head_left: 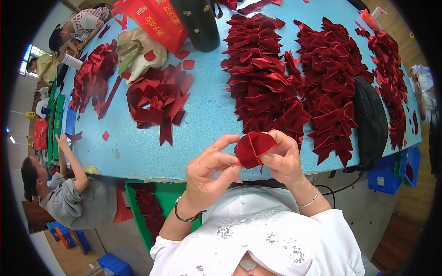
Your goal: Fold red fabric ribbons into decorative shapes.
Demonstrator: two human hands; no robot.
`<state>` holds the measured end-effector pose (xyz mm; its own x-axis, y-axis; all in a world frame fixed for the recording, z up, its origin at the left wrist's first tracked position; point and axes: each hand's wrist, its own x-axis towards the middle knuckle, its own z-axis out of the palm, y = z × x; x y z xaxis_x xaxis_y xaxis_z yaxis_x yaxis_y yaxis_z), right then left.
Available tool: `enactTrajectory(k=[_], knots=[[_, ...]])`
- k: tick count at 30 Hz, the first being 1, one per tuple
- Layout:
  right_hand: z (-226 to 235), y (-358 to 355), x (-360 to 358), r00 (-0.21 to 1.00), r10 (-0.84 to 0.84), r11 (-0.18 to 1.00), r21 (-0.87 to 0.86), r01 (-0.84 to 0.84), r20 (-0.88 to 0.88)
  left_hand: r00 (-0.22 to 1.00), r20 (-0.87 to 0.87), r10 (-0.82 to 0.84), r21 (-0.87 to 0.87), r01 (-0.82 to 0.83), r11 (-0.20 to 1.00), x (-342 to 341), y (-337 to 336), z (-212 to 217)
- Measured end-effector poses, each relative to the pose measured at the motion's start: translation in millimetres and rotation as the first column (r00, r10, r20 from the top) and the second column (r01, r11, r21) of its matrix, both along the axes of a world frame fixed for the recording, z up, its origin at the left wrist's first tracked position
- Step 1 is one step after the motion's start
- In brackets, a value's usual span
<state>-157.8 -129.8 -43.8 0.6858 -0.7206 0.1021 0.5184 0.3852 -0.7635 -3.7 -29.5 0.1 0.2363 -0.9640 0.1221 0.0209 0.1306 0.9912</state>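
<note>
Just in front of the table's near edge, both my hands hold a piece of dark red velvet ribbon (254, 148), folded into a rounded loop. My left hand (214, 163) pinches its left end between thumb and fingertips. On the other side, my right hand (284, 158) grips the loop with thumb and forefinger. Beyond my hands lies a long, thick row of finished velvet bows (258, 69), with a second row of bows (329, 87) to its right. To the left, a heap of loose cut ribbon strips (159, 99) rests on the table.
On the blue table (207, 101) stand a dark tumbler (198, 25), a red bag (154, 20) and a cream cloth bag (142, 50). A black bag (370, 122) lies at right. A green crate (142, 202) sits below the edge. Another person (69, 188) works at left.
</note>
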Motion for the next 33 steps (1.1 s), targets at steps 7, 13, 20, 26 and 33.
enactTrajectory(k=[7,13,20,26,33], knots=[[2.6,2.1,-0.2,0.997,-0.071,0.996,-0.059,0.070,-0.024,0.997,-0.077,-0.011,-0.038,0.008,0.999,-2.2,-3.0,-3.9],[0.9,4.9,-4.6,0.989,-0.107,0.992,-0.072,0.100,-0.104,0.955,0.282,0.090,-0.110,-0.061,0.992,-2.9,-5.3,-1.2],[4.4,4.5,-1.2,0.923,-0.335,0.872,-0.434,0.227,-0.190,0.885,0.425,0.192,-0.142,-0.144,0.979,-3.2,-5.2,-3.7],[3.7,-1.7,-3.2,0.945,-0.318,0.738,-0.647,0.192,-0.083,0.851,0.482,0.206,-0.142,-0.157,0.977,-1.7,-4.3,-4.1],[6.1,1.3,-6.4,0.971,-0.220,0.861,-0.486,0.148,-0.093,0.817,0.530,0.225,-0.159,-0.165,0.973,-4.9,-5.9,-1.3]])
